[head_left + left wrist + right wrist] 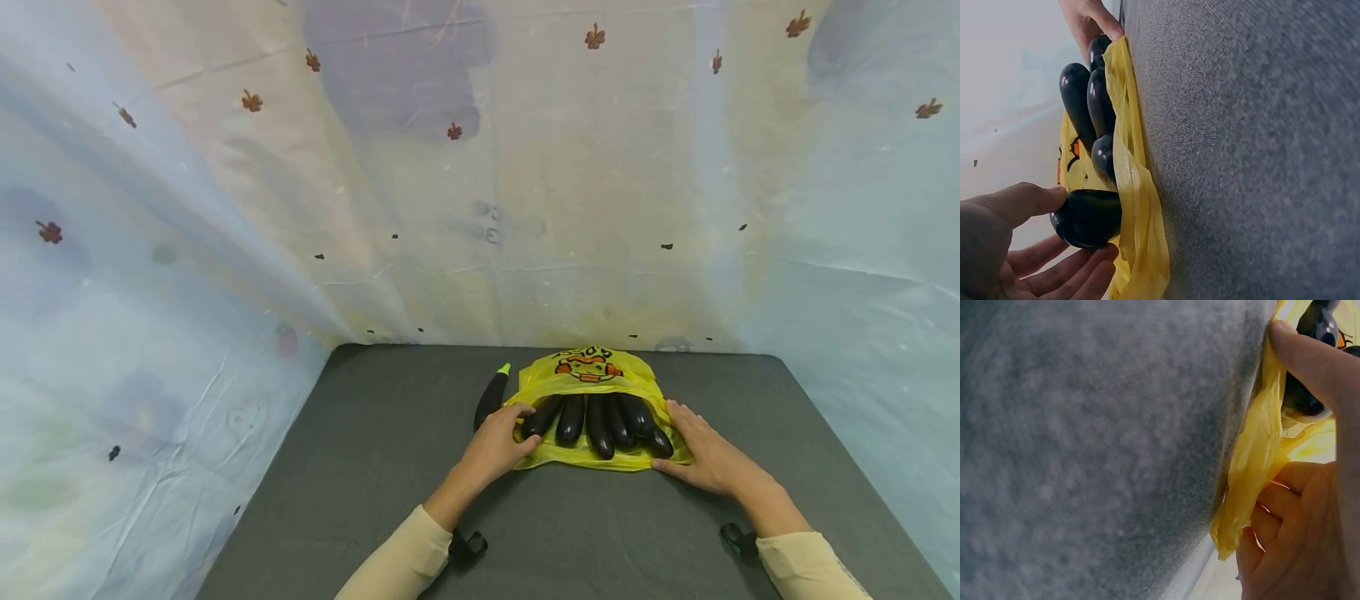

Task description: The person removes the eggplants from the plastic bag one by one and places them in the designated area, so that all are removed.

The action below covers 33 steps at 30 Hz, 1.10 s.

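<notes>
I can see black lettering (582, 353) on the far part of the yellow bag (645, 377) — too creased for me to read. On the far curtain (570, 183), I make out a faint mark (492, 236) resembling a 3 — uncertain.

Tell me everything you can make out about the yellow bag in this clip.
The yellow bag looks like thin, crinkled plastic. It lies on the dark grey tabletop, its mouth open toward the person. Its upper side carries an orange-and-black cartoon print with black lettering beyond it. Several dark eggplants lie inside, rounded ends showing in the mouth. The right hand touches its right edge, thumb on the lower rim; the left hand is at its left edge, gripping an eggplant there.
</notes>
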Available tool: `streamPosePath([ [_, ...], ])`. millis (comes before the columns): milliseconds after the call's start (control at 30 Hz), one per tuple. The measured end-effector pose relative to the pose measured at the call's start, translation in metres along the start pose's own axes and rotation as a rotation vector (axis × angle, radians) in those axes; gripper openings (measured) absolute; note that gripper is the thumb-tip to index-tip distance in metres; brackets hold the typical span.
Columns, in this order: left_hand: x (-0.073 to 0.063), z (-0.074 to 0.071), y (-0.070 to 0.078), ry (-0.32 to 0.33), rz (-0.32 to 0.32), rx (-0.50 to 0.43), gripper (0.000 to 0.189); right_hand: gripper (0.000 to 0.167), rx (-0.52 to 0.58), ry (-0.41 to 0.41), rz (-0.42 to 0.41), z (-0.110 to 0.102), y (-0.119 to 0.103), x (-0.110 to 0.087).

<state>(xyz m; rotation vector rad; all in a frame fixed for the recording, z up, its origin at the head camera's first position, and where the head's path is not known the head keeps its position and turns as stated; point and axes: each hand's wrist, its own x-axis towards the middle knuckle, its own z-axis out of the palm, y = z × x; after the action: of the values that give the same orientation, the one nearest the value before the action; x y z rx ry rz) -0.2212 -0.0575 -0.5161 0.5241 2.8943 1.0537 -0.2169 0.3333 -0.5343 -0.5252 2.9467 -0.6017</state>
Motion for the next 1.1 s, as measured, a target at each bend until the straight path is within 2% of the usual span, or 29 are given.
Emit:
streamPosePath([
  [267,-0.006,-0.006,-0.005,0.008,0.013,-0.070,0.046,0.115,-0.005,0.008,-0.010,0.004,0.003,0.001],
  [800,-0.023,-0.023,-0.012,-0.033,-0.020,-0.185,0.046,0.117,0.001,-0.003,0.001,0.002,0.004,0.000],
  [1100,-0.031,-0.031,-0.016,-0.049,-0.011,-0.234,0.045,0.118,0.006,-0.006,0.005,0.002,0.003,0.001],
])
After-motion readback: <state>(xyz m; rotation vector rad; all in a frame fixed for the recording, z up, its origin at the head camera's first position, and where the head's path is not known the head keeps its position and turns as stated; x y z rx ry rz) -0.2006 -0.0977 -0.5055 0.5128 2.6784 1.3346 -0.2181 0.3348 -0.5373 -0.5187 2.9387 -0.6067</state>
